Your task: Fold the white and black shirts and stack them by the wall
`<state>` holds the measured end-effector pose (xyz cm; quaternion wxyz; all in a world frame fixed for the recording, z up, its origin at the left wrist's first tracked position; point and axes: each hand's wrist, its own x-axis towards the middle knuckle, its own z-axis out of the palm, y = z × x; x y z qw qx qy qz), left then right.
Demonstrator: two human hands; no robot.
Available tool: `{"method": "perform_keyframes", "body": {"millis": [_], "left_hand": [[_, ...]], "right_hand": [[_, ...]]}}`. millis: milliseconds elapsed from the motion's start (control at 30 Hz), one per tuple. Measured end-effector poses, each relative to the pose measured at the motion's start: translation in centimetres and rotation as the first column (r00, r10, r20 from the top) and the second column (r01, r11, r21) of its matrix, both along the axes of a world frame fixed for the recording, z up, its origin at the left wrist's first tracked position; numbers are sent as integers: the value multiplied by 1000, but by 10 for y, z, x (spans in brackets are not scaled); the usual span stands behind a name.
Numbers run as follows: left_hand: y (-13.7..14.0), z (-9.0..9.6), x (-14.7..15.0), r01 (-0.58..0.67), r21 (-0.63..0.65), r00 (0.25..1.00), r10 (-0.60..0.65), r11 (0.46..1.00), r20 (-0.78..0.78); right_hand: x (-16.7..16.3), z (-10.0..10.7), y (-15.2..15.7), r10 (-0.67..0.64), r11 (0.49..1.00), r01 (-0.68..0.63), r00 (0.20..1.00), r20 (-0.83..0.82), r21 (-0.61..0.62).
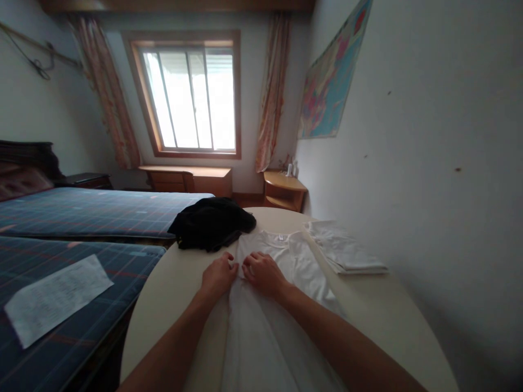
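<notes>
A white shirt lies lengthwise on the round table, its collar at the far end and its lower part running towards me. At the shirt's left edge, my left hand has curled fingers pinching the fabric. Close beside it, my right hand rests over the shirt with bent fingers gripping the cloth near the same edge. The fingertips are partly hidden. Beyond my left hand sits a crumpled black garment. Folded white clothing lies to the right of the shirt.
The cream round table stands close to the right wall. To the left are beds with plaid mattresses, one bearing a sheet of paper. A wooden desk and a corner shelf stand below the window.
</notes>
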<state>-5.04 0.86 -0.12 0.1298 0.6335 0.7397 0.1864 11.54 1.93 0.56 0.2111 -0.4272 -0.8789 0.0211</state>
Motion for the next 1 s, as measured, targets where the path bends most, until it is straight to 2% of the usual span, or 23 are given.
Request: {"method": "perform_keyframes", "body": {"millis": [100, 233, 300, 367, 467, 667, 833, 900, 1000], "left_hand": [[-3, 2, 1, 19, -19, 999, -20, 1000, -50], [-6, 5, 2, 89, -6, 990, -89, 996, -110], [-7, 4, 3, 151, 11, 980, -148, 989, -133], [-7, 3, 4, 194, 16, 969, -189, 981, -160], [-6, 1, 6, 188, 6, 960, -183, 982, -214], [-4, -3, 9, 154, 29, 950, -139, 988, -280], [-1, -5, 8, 151, 41, 950, -133, 988, -284], [-1, -5, 8, 155, 45, 955, -138, 987, -264], [-1, -3, 8, 162, 63, 968, -146, 985, -202]], "right_hand": [[1, -6, 16, -19, 999, 18, 1000, -13, -43], [6, -19, 34, -28, 973, 52, 994, 108, -223], [6, -22, 38, -68, 960, 99, 990, 124, -262], [4, -22, 42, -123, 962, 144, 987, 101, -230], [-3, -16, 50, -180, 964, 191, 981, 74, -185], [-6, -13, 79, -195, 920, 228, 972, 133, -319], [-1, -16, 92, -255, 879, 304, 951, 175, -367], [0, -18, 92, -264, 886, 311, 948, 178, -344], [0, -19, 88, -236, 923, 268, 961, 144, -276]]}}
